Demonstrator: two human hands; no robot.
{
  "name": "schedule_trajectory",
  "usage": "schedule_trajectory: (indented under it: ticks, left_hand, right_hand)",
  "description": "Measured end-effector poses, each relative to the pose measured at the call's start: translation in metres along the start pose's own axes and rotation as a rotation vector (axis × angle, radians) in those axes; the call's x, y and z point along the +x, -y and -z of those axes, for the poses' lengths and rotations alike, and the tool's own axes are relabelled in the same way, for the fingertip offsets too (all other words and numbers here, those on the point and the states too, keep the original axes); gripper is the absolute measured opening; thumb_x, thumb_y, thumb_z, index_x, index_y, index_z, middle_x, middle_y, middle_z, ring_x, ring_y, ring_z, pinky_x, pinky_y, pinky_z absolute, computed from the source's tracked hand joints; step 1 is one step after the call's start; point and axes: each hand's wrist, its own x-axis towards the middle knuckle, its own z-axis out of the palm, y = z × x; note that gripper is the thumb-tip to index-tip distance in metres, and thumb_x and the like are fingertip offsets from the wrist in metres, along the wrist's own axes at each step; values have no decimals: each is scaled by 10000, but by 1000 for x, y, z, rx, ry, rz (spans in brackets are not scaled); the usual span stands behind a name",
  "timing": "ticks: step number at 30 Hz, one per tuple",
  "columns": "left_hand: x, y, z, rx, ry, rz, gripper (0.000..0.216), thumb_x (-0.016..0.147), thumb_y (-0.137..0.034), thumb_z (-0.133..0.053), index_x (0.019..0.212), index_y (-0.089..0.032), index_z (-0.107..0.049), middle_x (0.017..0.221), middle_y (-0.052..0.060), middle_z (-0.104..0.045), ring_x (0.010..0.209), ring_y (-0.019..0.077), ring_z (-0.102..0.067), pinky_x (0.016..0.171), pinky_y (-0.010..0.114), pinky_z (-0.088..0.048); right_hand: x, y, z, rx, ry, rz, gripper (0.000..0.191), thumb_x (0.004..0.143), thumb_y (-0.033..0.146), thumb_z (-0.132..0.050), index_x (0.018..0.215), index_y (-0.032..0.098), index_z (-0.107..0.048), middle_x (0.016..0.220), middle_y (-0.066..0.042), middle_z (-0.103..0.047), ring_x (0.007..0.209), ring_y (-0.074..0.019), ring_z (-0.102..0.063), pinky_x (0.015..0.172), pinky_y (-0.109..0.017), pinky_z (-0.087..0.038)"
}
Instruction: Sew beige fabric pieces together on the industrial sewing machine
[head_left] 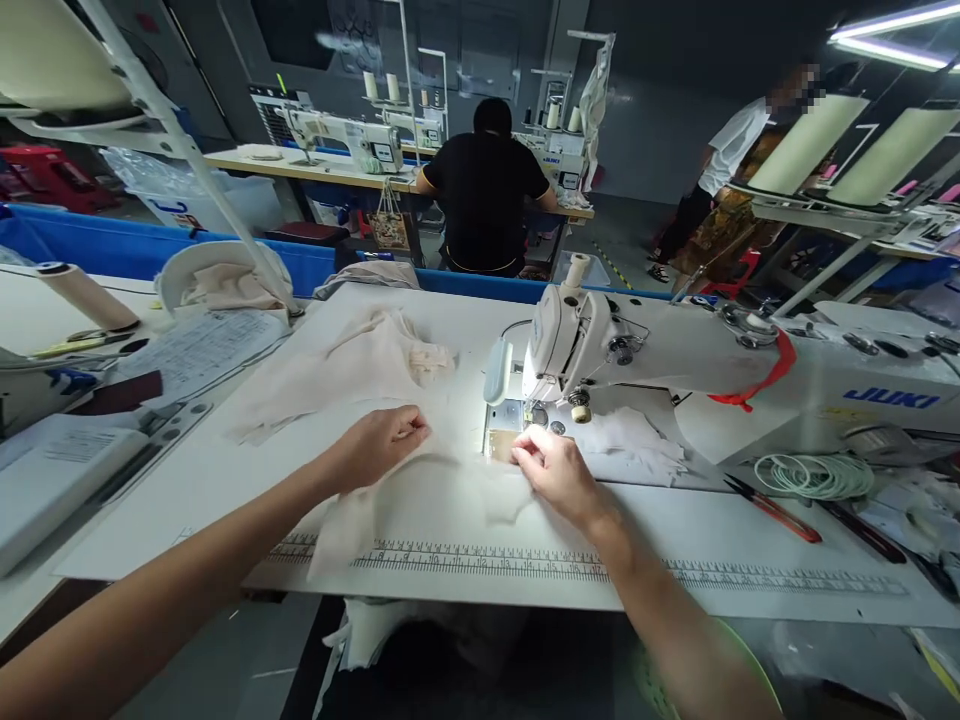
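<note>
A thin, pale cream fabric piece point(345, 525) stretches across the table in front of me, one end draping over the printed ruler. My left hand point(379, 445) is closed in a pinch on its upper edge, left of the sewing machine point(615, 345). Close to the needle plate point(504, 415), my right hand point(555, 470) pinches the fabric's other end with thumb and forefinger. The machine's lamp lights this spot brightly. Exactly where the cloth passes between the fingers is hard to see.
More pale fabric point(337, 370) lies beyond my left hand, and scraps point(630, 440) lie under the machine arm. Red-handled snips point(776, 510) and coiled green cord point(814, 475) sit at right. Papers point(202, 350) and a thread cone point(90, 297) stand left. A seated person point(491, 190) works ahead.
</note>
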Motion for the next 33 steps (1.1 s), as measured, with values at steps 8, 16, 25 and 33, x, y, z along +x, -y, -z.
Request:
schedule_trajectory:
  ticks: [8,16,25,33]
  left_hand:
    - [23,12,3,511,-256,-199,151,912,-260,-501,940,-180,-626,983,84,-693,970,260,-621,664,305,-468]
    - [50,20,-11,677,-214,-234,255,924,-107,-423,791,-158,-634,913,95,-683,886,228,-641,609,277,-456]
    - [44,20,43,-34,-683,68,180,901,-231,-431,1061,-156,-465,823,50,-719,661,157,-621,637,263,-476]
    - [-9,-13,34,-157,28,-32,278,911,-459,-459,938,-208,-576,710,-10,-707,540,156,-553,525,264,-388]
  right_hand:
    - [1,-13,-3,-421,-67,134,249,990,176,-382,911,198,-617,901,-92,-629,775,-227,-616,682,-369,-505]
    - [-34,12,17,-326,9,93,227,996,210,-437,850,194,-610,794,-37,-609,735,-182,-564,684,-324,-444]
    - [-80,36,-5,-611,-7,182,359,1014,307,-436,1305,157,-582,1060,-116,-620,908,-236,-534,778,-365,-382]
    - [-42,17,7,-695,103,220,380,1003,340,-453,1313,159,-580,987,-81,-599,842,-216,-490,732,-354,-342]
